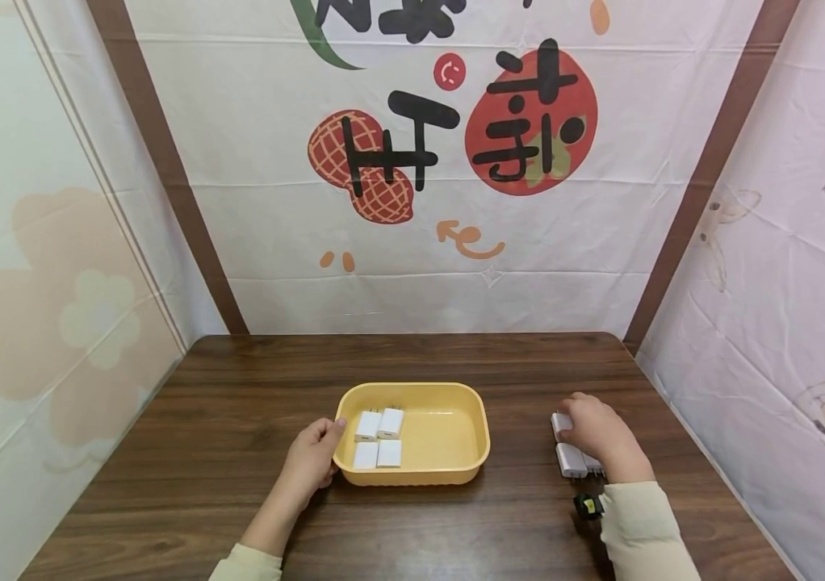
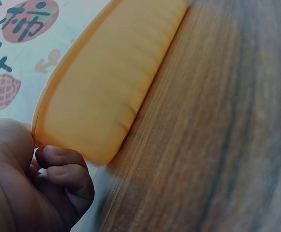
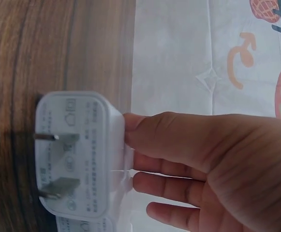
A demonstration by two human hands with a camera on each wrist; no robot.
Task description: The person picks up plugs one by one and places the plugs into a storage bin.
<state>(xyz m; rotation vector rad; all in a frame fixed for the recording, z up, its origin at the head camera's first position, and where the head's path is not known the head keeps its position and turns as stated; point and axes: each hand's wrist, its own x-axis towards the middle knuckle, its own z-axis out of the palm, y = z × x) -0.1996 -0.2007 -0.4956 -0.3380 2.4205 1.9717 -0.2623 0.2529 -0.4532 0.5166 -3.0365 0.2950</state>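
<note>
Right hand (image 1: 596, 436) pinching charger (image 3: 77, 154)

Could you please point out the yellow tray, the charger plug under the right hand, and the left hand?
yellow tray (image 1: 481, 420): head view, right rim.
charger plug (image 3: 77, 154): right wrist view, pronged face.
left hand (image 1: 313, 456): head view, back of the hand.

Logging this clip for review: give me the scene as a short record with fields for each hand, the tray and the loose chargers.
left hand: holds the left rim of the yellow tray
right hand: grip on a white charger, prongs facing the wrist camera
tray contents: four white chargers grouped at its left end
loose chargers: on the table under the right hand; count unclear
surface: dark wooden table
</note>
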